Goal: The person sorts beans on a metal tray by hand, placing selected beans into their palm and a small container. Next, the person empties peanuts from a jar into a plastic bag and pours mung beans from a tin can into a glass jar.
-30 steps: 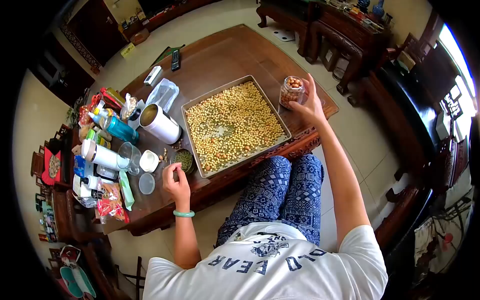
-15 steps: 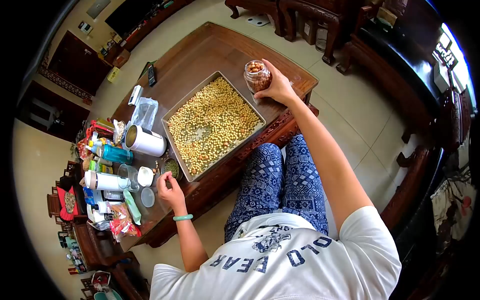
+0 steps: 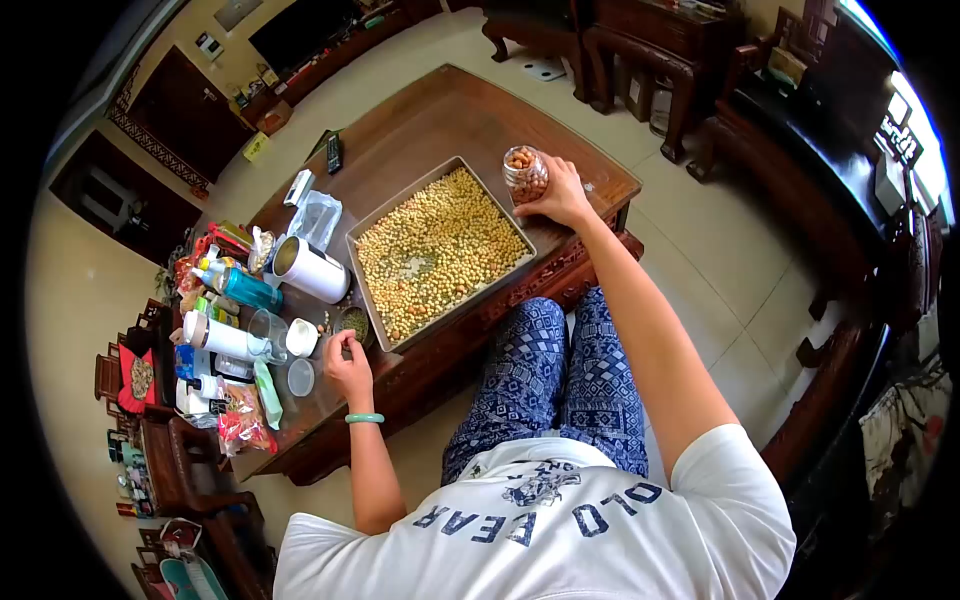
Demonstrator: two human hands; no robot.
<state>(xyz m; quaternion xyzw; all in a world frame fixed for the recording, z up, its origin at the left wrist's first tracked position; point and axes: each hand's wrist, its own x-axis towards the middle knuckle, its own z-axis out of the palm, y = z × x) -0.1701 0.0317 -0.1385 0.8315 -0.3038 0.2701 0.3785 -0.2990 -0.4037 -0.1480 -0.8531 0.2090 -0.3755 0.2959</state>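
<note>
your right hand (image 3: 562,195) grips the jar (image 3: 525,178), axis roughly upright, right of the tray (image 3: 464,302); your left hand (image 3: 348,372), at its left, is pinched, contents indeterminable.

The right arm (image 3: 655,325) stretches forward and outward, almost straight, with its wrist (image 3: 588,222) leading directly into the right grip (image 3: 543,183). That grip is curved firmly, its thumb (image 3: 532,208) on the side nearer the body and its fingers (image 3: 562,170) bent around the far side. The left arm (image 3: 378,490) is bent at the elbow, which sits behind the left grip (image 3: 347,345), close to the trunk. The left forearm points forward, and the fingers curl loosely inward, tips drawn near the thumb; anything pinched there is too small to tell. Both knees (image 3: 538,318) lie between the two grips, farther back than either.
</note>
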